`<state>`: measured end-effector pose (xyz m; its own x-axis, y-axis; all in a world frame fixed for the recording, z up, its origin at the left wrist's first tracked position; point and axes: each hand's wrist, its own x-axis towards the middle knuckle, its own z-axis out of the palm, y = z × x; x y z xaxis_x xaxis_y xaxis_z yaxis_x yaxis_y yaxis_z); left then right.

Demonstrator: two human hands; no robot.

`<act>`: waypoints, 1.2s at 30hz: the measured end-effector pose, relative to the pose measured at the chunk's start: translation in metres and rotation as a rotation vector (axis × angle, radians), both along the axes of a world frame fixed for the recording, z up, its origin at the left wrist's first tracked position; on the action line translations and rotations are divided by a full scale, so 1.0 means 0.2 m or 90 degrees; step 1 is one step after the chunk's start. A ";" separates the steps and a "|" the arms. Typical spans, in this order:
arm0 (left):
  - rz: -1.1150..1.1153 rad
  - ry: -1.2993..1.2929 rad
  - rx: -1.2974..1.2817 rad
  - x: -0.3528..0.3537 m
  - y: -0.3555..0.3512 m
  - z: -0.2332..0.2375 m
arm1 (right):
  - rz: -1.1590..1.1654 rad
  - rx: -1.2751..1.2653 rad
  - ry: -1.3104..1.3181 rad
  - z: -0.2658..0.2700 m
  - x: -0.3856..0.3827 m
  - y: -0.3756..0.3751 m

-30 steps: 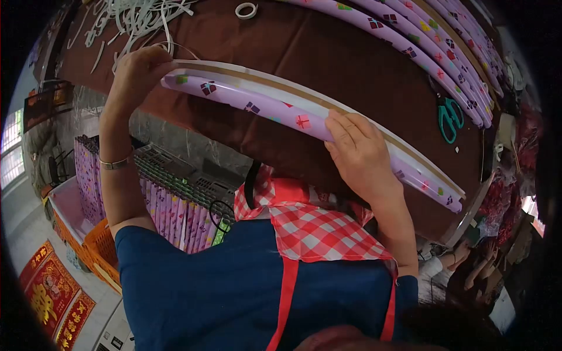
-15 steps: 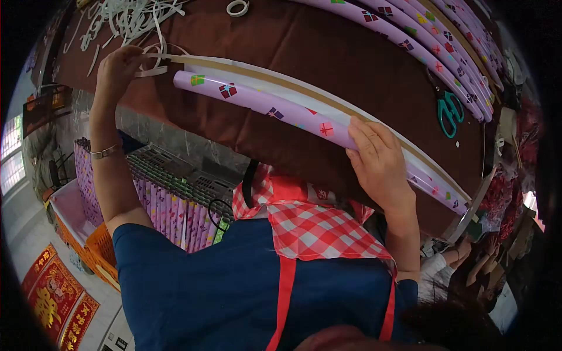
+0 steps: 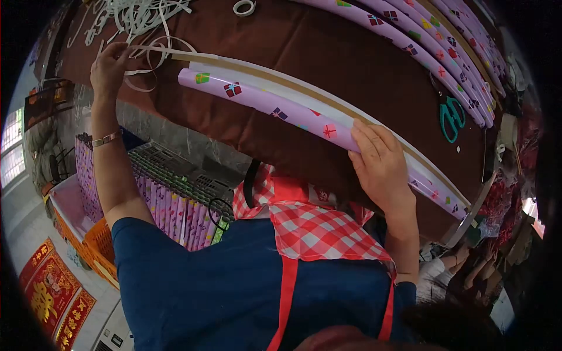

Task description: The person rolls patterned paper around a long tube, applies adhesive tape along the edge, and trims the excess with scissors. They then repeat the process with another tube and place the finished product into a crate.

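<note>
A partly rolled purple sheet with gift-box prints lies across the brown cloth, its white underside showing along the far side. A tan strip runs along that far edge. My left hand, beyond the roll's left end, pinches a thin white strip that leads to the tan strip's end. My right hand is closed over the right part of the roll, fingers together on top and thumb on the near side.
Tangled white strips and a white tape ring lie at the back. Several finished purple rolls and teal scissors are at the right. Patterned rolls stand in a crate at lower left. Another person's arm shows at lower right.
My left hand has moved a little left and up, and the white strip between it and the sheet is drawn out longer. My right hand stays on the roll.
</note>
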<state>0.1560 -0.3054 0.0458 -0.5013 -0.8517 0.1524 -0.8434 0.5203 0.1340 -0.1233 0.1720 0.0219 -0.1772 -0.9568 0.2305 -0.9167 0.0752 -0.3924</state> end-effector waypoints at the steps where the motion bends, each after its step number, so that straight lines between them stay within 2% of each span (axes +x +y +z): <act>1: -0.009 -0.011 -0.020 -0.01 0.01 -0.01 | 0.002 0.000 0.001 0.00 0.00 0.00; 3: -0.017 -0.022 -0.043 -0.03 0.03 -0.01 | 0.001 0.002 0.004 -0.01 0.00 0.01; 5: -0.177 -0.028 -0.275 -0.05 0.06 -0.02 | 0.001 0.003 0.005 0.00 0.00 0.00; 6: -0.175 -0.029 -0.276 -0.06 0.07 -0.02 | 0.000 0.005 0.006 0.00 0.00 0.00; 8: -0.287 0.127 -0.370 -0.10 0.15 -0.01 | 0.001 0.004 0.005 0.00 0.00 0.00; 9: -0.287 0.127 -0.370 -0.13 0.22 0.02 | 0.000 0.003 0.005 0.00 0.00 0.00; 11: -0.327 0.285 -0.115 -0.21 0.44 0.10 | 0.000 0.001 0.001 0.00 0.00 0.00; 14: -0.473 0.272 -0.006 -0.38 0.72 0.14 | 0.003 0.002 0.002 0.00 0.00 0.00; 16: -0.570 0.083 -0.056 -0.44 0.80 0.15 | 0.004 0.003 0.007 0.00 0.00 0.00; 20: -0.536 -0.023 -0.110 -0.50 0.84 0.11 | -0.009 0.008 0.009 0.00 0.00 0.00; 26: -0.473 -0.083 -0.115 -0.47 0.77 0.09 | -0.010 0.001 0.007 0.00 0.00 0.00; 32: -0.502 -0.035 -0.114 -0.46 0.76 0.06 | -0.012 0.003 0.009 0.00 0.00 0.00; 36: -0.478 -0.063 -0.095 -0.46 0.75 0.05 | -0.012 0.004 0.009 0.00 0.00 0.01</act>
<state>0.0649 -0.1557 0.0565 -0.9539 -0.2522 0.1628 -0.2617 0.9643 -0.0396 -0.1233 0.1731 0.0220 -0.1917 -0.9547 0.2275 -0.9207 0.0946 -0.3787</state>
